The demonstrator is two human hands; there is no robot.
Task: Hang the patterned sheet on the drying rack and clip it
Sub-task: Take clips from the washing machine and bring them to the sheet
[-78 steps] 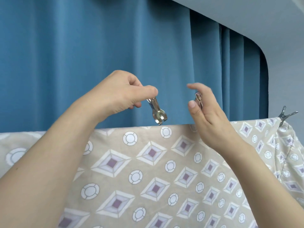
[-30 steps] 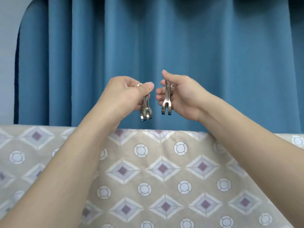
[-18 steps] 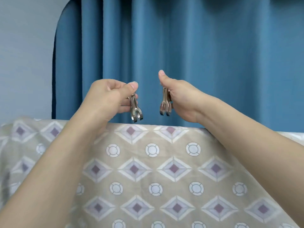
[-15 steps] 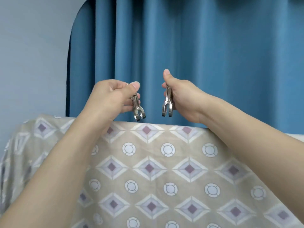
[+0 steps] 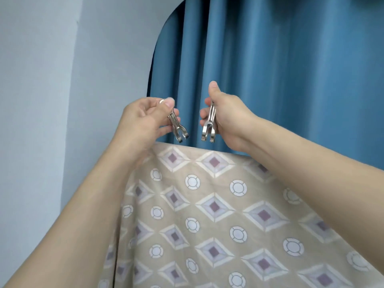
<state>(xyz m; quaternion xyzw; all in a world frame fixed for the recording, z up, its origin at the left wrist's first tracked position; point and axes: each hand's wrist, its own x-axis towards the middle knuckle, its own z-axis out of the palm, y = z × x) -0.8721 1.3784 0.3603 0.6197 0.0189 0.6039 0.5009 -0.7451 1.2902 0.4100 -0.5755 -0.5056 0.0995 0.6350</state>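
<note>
The left hand (image 5: pixel 141 121) pinches a metal clip (image 5: pixel 179 129). The right hand (image 5: pixel 230 119) grips another metal clip (image 5: pixel 208 127). Both hang just above the patterned sheet (image 5: pixel 218 215).

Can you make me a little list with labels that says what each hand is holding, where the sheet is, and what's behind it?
Left hand: left hand pinches a shiny metal clip, prongs pointing down
Right hand: right hand grips a second shiny metal clip, prongs down
Sheet: beige patterned sheet with diamonds and circles hangs draped, top edge just under both clips
Clips on sheet: none visible yet
Rack: hidden under the sheet
Behind: blue pleated curtain and pale grey wall
</note>
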